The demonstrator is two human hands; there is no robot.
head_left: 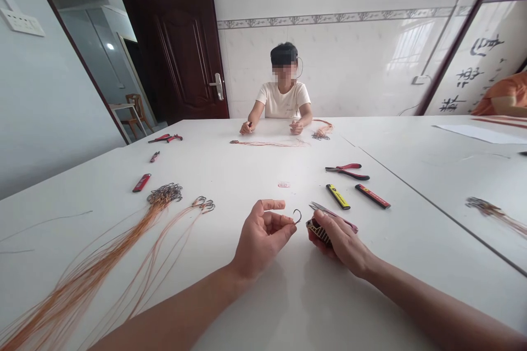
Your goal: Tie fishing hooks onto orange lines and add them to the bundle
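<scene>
Between thumb and fingertips, my left hand (263,236) pinches a dark fishing hook (298,215), its bend pointing up. My right hand (340,238) is wrapped round a black and gold patterned lighter (319,231), close to the hook but apart from it; no flame shows. Just beyond the right thumb lie small thread snips (329,214), partly hidden by that hand. To the left, a big bundle of hooks (164,194) trails long orange lines (99,263). A smaller group of hooks with lines (206,204) lies beside it.
Past my right hand lie a yellow lighter (338,196), a red lighter (373,196) and red-handled pliers (348,170). Another red lighter (142,182) and pliers (166,137) are at left. More hooks (483,205) lie far right. A person (285,100) sits opposite at the white table (255,167).
</scene>
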